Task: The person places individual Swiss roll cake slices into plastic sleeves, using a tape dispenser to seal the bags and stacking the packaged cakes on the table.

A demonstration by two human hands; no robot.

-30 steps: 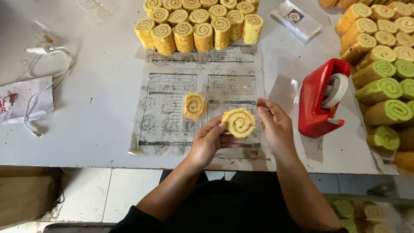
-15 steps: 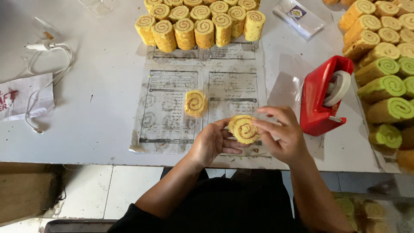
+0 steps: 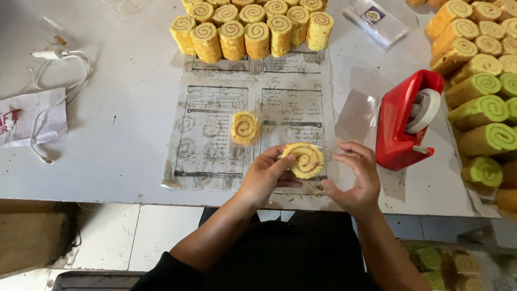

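Note:
My left hand [image 3: 265,173] grips a round yellow swirl-roll slice in clear wrap [image 3: 305,160] just above the printed paper sheet [image 3: 215,134] near the table's front edge. My right hand [image 3: 356,178] is beside the slice on its right, fingers spread and curled around the clear wrap's edge. Whether it pinches the film I cannot tell. A second wrapped yellow slice [image 3: 245,127] lies flat on the paper, a little to the left and farther back.
A red tape dispenser [image 3: 405,123] stands right of my right hand. Several yellow roll logs [image 3: 253,29] stand at the back, yellow and green logs [image 3: 482,102] lie at the right. A white charger cable [image 3: 54,97] and a packet of bags [image 3: 375,20] lie on the table.
The slice has been turned and shifted slightly in front of me; my right hand came off the top of it and now sits open-fingered at its right side.

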